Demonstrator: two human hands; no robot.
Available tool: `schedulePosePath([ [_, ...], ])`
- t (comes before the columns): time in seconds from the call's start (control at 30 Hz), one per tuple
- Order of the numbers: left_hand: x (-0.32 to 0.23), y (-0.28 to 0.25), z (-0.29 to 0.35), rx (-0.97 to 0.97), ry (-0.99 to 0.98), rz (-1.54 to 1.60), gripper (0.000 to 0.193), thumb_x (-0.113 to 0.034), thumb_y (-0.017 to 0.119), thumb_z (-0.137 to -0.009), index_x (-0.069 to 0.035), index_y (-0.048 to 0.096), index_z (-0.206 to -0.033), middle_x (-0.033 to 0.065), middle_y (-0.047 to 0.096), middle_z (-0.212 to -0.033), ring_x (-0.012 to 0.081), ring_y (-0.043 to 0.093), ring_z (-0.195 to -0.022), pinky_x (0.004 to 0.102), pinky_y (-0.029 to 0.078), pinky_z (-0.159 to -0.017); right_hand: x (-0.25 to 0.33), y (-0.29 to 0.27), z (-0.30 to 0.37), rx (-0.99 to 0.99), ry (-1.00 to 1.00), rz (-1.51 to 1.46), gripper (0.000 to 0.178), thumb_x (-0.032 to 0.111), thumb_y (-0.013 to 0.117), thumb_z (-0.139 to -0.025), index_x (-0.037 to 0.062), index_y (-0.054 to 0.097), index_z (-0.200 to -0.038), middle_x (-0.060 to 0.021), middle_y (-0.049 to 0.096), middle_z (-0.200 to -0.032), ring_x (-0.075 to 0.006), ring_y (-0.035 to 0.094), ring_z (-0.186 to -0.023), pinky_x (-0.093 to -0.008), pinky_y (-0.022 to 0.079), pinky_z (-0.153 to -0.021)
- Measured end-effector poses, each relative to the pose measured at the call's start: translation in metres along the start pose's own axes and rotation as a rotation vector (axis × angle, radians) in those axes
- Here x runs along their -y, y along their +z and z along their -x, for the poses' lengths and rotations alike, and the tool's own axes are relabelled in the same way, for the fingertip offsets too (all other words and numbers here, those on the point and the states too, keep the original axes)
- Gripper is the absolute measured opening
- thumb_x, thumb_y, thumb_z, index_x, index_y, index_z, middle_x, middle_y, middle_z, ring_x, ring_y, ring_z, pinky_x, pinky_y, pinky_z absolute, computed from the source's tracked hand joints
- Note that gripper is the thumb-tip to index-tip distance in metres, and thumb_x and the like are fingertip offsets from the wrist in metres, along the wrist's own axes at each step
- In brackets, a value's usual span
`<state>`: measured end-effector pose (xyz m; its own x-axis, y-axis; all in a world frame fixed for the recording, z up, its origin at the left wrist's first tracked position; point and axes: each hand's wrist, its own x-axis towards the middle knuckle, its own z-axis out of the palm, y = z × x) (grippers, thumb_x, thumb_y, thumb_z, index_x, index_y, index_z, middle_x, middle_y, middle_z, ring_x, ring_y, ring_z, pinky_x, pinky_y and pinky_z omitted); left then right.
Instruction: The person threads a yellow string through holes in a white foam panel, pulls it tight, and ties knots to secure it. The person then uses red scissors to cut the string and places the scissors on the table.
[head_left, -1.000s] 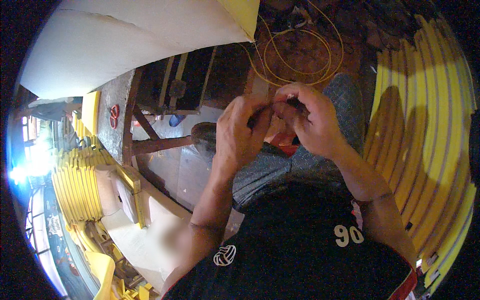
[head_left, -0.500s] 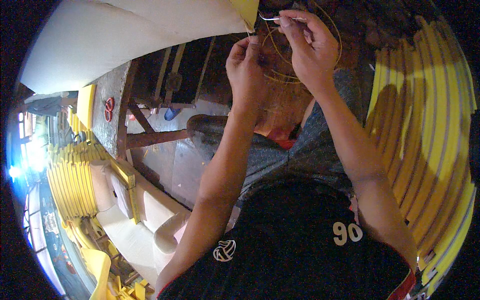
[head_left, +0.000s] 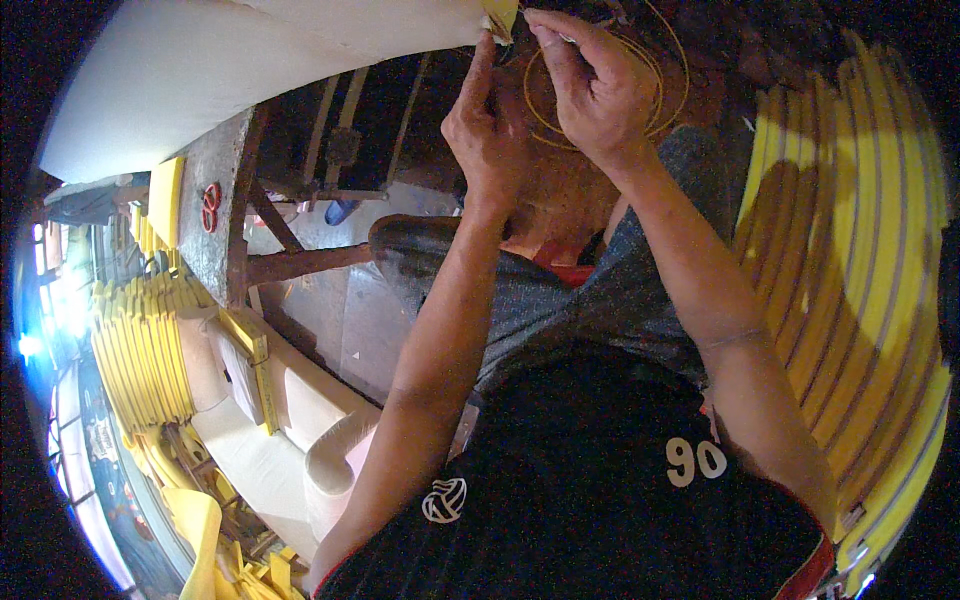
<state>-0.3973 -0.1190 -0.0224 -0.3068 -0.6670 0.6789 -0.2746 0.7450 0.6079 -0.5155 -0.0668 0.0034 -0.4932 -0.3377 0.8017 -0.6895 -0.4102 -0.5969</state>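
Note:
A large white padded piece [head_left: 270, 70] spans the upper left, with yellow foam [head_left: 503, 14] showing at its right corner. My left hand [head_left: 482, 135] is just below that corner. Its index finger is stretched up against the edge and the other fingers are curled, with nothing visible in them. Right of the corner, my right hand [head_left: 600, 95] is closed in a pinch. The thin, curved metal needle seen there earlier is now mostly hidden by the fingers. Loops of thin yellow cord [head_left: 686, 80] hang around and behind the right hand.
Red-handled scissors [head_left: 210, 207] hang on the side of a worn wooden bench [head_left: 215, 160]. Yellow foam strips [head_left: 800, 230] stand stacked close on my right. At lower left are a white padded seat frame [head_left: 245, 440], more foam strips [head_left: 140, 360] and foam scraps [head_left: 200, 530].
My left hand has gone from a pinch at the corner to a raised index finger against it. The right hand has moved left and slightly up to the corner; its needle no longer shows plainly.

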Motion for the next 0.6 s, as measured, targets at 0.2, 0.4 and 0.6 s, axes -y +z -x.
schedulePosePath([
  [0.2,0.01,0.001,-0.001,-0.01,0.027,-0.002,0.047,0.002,0.056,-0.089,-0.004,0.058,-0.135,0.0162,0.069,-0.082,0.0163,0.055,-0.056,0.0316,0.048,-0.056,-0.001,0.0,0.005,0.056,0.051,0.001,0.019,0.01,0.062,-0.096,0.0013,0.071,-0.111,-0.0168,0.073,-0.099,-0.0247,0.073,-0.083,-0.0327,0.057,-0.068],
  [0.4,0.013,0.002,0.0,-0.009,0.023,-0.006,0.046,0.003,0.055,-0.09,-0.007,0.06,-0.135,0.0178,0.068,-0.08,0.015,0.051,-0.053,0.0309,0.046,-0.053,0.002,-0.001,0.005,0.067,0.055,0.036,0.02,0.01,0.062,-0.096,0.0007,0.071,-0.111,-0.0172,0.073,-0.101,-0.0265,0.073,-0.087,-0.0344,0.058,-0.073],
  [0.6,0.007,-0.001,0.0,0.013,-0.032,0.029,0.046,0.003,0.054,-0.091,-0.007,0.059,-0.135,0.0175,0.066,-0.076,0.0114,0.047,-0.053,0.0298,0.044,-0.052,-0.004,0.003,0.009,0.063,0.018,0.083,0.02,0.011,0.062,-0.096,0.0009,0.071,-0.11,-0.0171,0.073,-0.101,-0.0276,0.073,-0.089,-0.0347,0.059,-0.074],
])
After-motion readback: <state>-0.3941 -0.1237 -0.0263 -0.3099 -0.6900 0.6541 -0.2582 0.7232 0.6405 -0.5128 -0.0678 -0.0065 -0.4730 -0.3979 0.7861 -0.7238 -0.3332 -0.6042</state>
